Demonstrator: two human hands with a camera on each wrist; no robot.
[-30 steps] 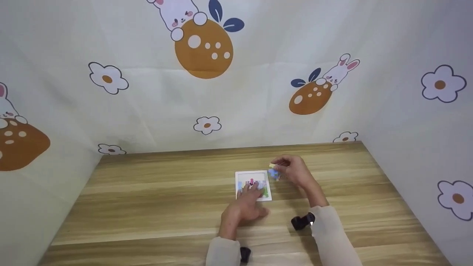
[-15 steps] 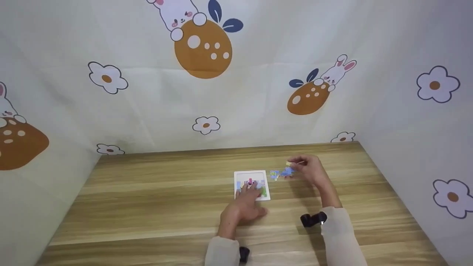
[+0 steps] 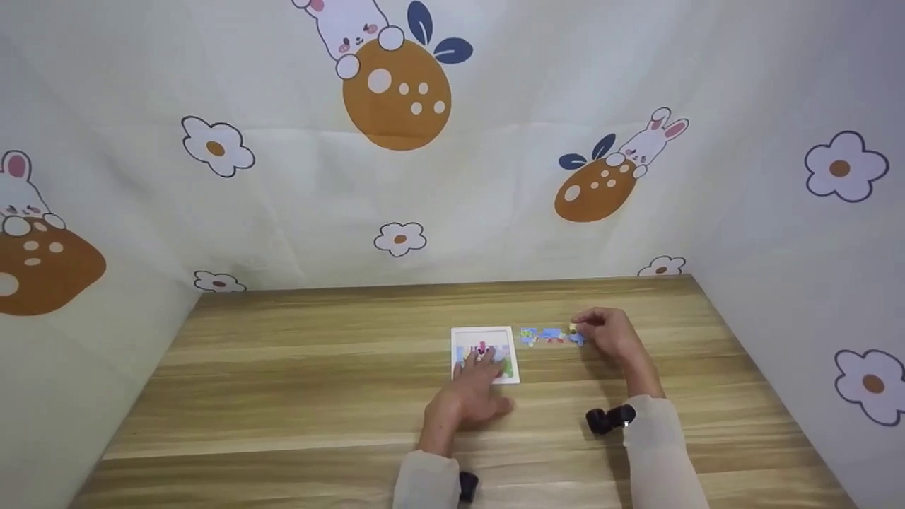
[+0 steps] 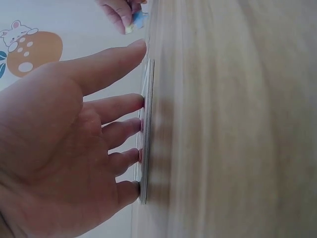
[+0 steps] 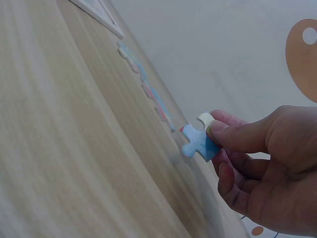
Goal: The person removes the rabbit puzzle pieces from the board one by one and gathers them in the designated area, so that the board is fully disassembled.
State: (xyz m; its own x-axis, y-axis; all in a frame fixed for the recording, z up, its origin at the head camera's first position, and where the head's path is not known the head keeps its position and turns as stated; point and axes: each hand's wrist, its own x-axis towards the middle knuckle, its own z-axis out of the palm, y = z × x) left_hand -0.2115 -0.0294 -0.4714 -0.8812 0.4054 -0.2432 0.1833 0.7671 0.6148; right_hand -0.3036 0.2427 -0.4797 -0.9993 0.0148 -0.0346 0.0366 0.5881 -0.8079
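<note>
A white-framed jigsaw tray (image 3: 469, 338) lies on the wooden table, its lower part filled with a colourful picture and its upper strip bare. My left hand (image 3: 475, 389) rests on the filled part with spread fingers; the left wrist view has its fingertips (image 4: 132, 156) on the tray's face. To the right, my right hand (image 3: 614, 338) pinches a blue, white and yellowish jigsaw piece (image 5: 197, 141) between thumb and index finger. That piece is tilted, at the right end of a row of loose pieces (image 5: 148, 91). Part of the tray's picture is hidden under my left hand.
The wooden table (image 3: 297, 382) reaches back to a pale curtain (image 3: 304, 198) printed with rabbits, oranges and flowers, which also hangs on both sides. Black wrist cameras (image 3: 608, 420) sit by the cuffs. The loose pieces lie close to the tray's right edge.
My right hand has moved rightward, away from the tray, with a piece in its pinch. More loose pieces now show in a row beside the tray. My left hand has stayed in place.
</note>
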